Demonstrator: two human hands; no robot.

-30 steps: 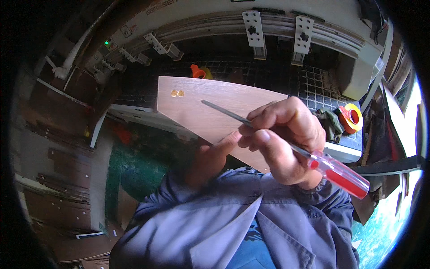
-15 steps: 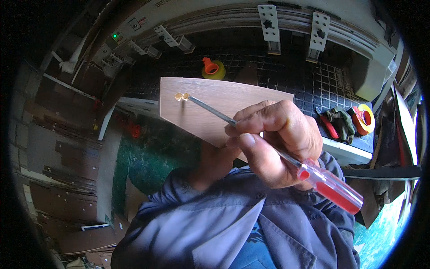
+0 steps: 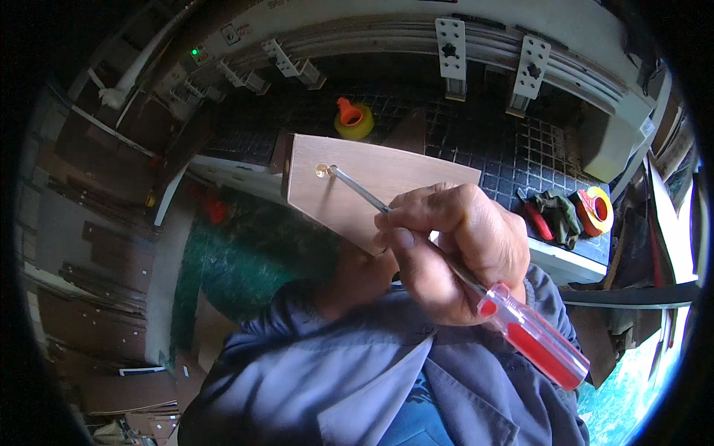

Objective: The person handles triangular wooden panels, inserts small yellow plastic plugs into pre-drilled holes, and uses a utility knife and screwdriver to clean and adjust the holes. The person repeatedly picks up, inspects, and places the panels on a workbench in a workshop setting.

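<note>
My right hand is closed around the metal shaft of a screwdriver, whose clear-and-red handle sticks out below the palm. The shaft slants up to the left. Its tip meets the right side of a round brass-coloured fitting near the left end of a light wood-grain board. My left hand is at the board's near edge and holds it, partly in shadow and behind the right hand. Its fingertips are hidden beneath the board. The board is tilted and hides part of the bench edge.
Behind the board lies a black gridded bench with a yellow tape roll on it. Red-handled pliers, a dark cloth and another tape roll lie to the right. White clamp brackets hang from a rail at the back.
The board has shifted slightly right and tilted, so its left edge face now shows. The screwdriver tip has moved along with it, and the handle has swung a little down and left.
</note>
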